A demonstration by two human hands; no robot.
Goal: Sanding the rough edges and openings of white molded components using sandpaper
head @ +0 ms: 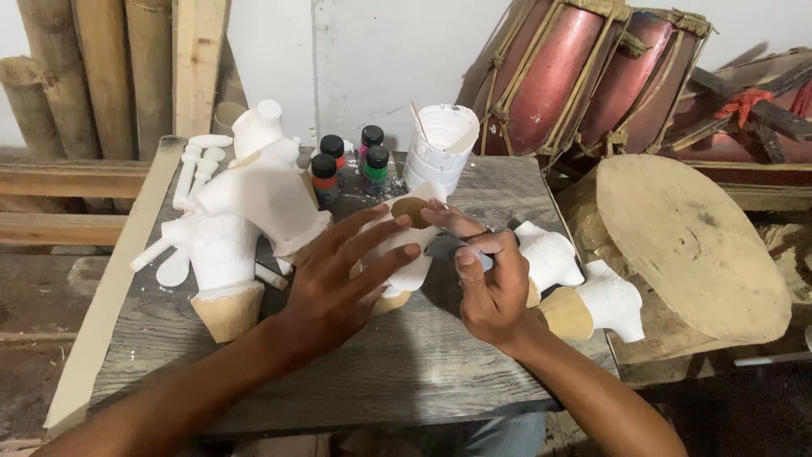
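**On the worktop, both hands on a white figure piece**

Between my hands lies a white-primed carved piece on the grey wooden worktop. My left hand rests on it, fingers spread apart. My right hand touches its upper end, fingers curled together around something small I cannot make out. Paint bottles and stacked white cups stand behind; more white figures sit left.

White-coated wooden figure piece, bare tan end up, tilted on the table.
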